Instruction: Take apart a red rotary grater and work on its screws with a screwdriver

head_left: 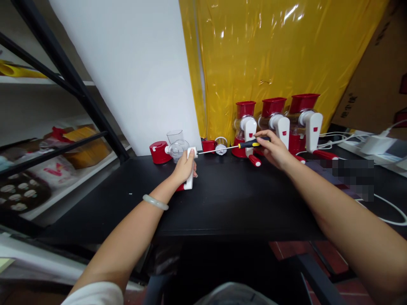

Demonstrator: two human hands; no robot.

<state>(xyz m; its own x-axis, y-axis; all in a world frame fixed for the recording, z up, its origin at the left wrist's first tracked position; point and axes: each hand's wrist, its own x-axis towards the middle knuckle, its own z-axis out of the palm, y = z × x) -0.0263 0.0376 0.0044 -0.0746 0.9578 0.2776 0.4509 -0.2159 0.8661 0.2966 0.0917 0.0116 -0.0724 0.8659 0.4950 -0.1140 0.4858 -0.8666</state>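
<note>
My left hand [185, 167] is closed around a white crank handle [190, 180] with a red grip at its lower end. In my right hand [273, 148] is a screwdriver [249, 144] with a black and yellow handle. Its long metal shaft points left, and the tip meets the white hub at the top of the crank handle. Just behind my left hand sit a clear plastic housing [178, 144] and a red base [160, 152]. A red part [208, 146] and a metal grater drum [221, 145] lie behind the shaft.
Three red and white rotary graters [245, 123] stand along the back right of the black table [216, 203]. White cables and a white adapter [377, 144] are at the right. A black-framed shelf [63, 186] holding bags and boxes is on the left.
</note>
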